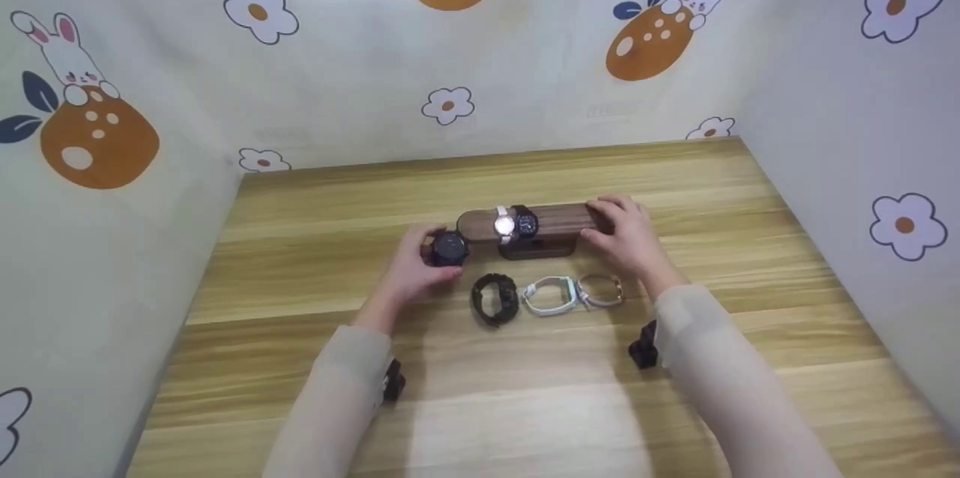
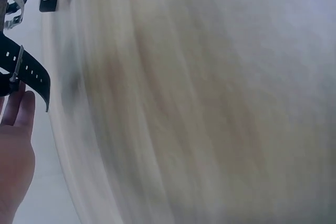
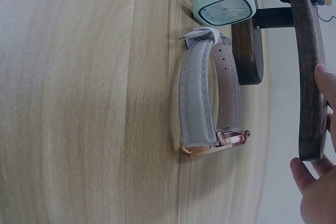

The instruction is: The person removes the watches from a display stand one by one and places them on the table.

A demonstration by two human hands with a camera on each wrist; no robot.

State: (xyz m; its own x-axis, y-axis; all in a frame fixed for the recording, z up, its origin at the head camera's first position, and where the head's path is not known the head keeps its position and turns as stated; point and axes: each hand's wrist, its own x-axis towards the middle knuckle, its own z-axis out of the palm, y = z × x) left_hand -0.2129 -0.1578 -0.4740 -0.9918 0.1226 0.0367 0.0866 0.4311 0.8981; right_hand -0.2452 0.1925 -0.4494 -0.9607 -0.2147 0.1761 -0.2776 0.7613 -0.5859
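Note:
At the left end of a dark wooden watch stand [image 1: 559,219], my left hand [image 1: 405,272] holds a round-faced black watch [image 1: 450,248] between thumb and fingers. Its holed, buckled strap [image 2: 34,72] shows in the left wrist view, beside the left hand [image 2: 16,153]. My right hand [image 1: 628,238] grips the right end of the stand's bar, thumb in front. The right wrist view shows that bar [image 3: 308,56] raised above its base, with the fingers round its end. On the bar sit a white-strapped watch [image 1: 505,226] and a black square-faced watch [image 1: 527,223], side by side.
Before the stand, a row of watches lies on the wooden table [image 1: 510,403]: a chunky black watch [image 1: 495,300], a mint-and-white watch [image 1: 551,296] and a grey-strapped, rose-gold watch [image 1: 600,291]. Patterned cloth walls [image 1: 525,50] stand behind and at both sides.

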